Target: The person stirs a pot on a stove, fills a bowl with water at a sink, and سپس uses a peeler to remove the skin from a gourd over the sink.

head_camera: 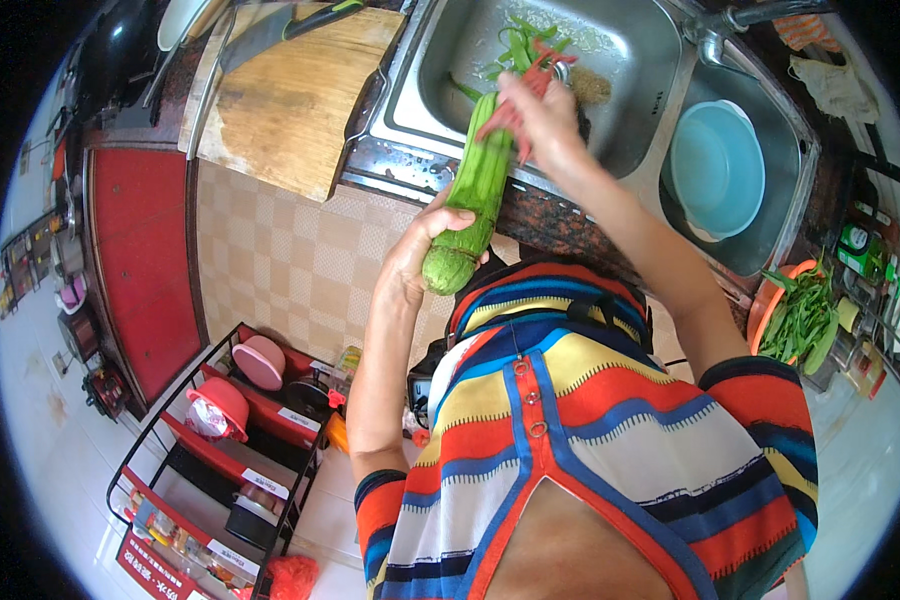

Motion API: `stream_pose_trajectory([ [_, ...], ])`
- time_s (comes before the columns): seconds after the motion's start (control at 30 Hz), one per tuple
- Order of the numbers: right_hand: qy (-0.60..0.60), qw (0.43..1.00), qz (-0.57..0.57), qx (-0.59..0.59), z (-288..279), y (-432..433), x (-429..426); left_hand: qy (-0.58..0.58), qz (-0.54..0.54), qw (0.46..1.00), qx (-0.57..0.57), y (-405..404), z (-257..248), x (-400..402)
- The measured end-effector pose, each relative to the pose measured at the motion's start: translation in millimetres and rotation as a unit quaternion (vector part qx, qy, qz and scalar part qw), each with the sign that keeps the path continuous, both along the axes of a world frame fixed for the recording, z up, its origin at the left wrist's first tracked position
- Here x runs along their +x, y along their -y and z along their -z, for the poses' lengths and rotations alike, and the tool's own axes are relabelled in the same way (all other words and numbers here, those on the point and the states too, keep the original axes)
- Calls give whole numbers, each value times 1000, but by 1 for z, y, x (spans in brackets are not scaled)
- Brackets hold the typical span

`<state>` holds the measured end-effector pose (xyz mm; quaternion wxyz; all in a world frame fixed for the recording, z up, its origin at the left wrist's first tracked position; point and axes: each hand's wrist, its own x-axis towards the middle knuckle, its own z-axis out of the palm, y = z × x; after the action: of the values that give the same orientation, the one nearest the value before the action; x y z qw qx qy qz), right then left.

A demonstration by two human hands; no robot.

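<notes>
A long green ridged gourd [474, 195] points up from my left hand [427, 236], which grips its rounded lower end. Its upper end reaches over the front edge of the metal sink [637, 82]. My right hand [544, 116] is blurred at that upper end, holding a red cloth or scrubber [511, 124] against the gourd. Beyond it, green leaves or trimmings [521, 49] lie in the wet sink basin. A brown scouring pad [591, 86] rests beside them near the drain, which my right hand partly hides.
A wooden cutting board [292, 97] with a knife [259, 37] lies left of the sink. A blue basin [718, 169] sits in the right sink bowl under the faucet [712, 45]. An orange bowl of leafy greens [799, 315] stands at the right. Lower left is a black rack [217, 450].
</notes>
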<state>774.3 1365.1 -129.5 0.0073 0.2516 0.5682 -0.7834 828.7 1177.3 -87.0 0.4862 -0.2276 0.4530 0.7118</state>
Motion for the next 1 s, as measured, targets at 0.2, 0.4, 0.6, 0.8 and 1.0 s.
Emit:
stream_pose_trajectory([
  [0.2, 35, 996, -26, 72, 18, 11, -9, -50, 18, 998, -40, 5, 3, 7],
  [0.4, 123, 941, 103, 298, 55, -62, -63, -38, 7, 999, 37, 23, 20, 18],
  [0.6, 34, 999, -3, 43, 10, -11, -38, 19, -24, 989, 143, 42, 43, 24],
  [0.8, 94, 987, 131, -2, 82, -18, -58, 62, -65, 979, 184, 49, 50, 25],
  [1.0, 90, 989, 106, -45, 89, -55, -43, 107, -145, 944, 278, 55, 60, 36],
])
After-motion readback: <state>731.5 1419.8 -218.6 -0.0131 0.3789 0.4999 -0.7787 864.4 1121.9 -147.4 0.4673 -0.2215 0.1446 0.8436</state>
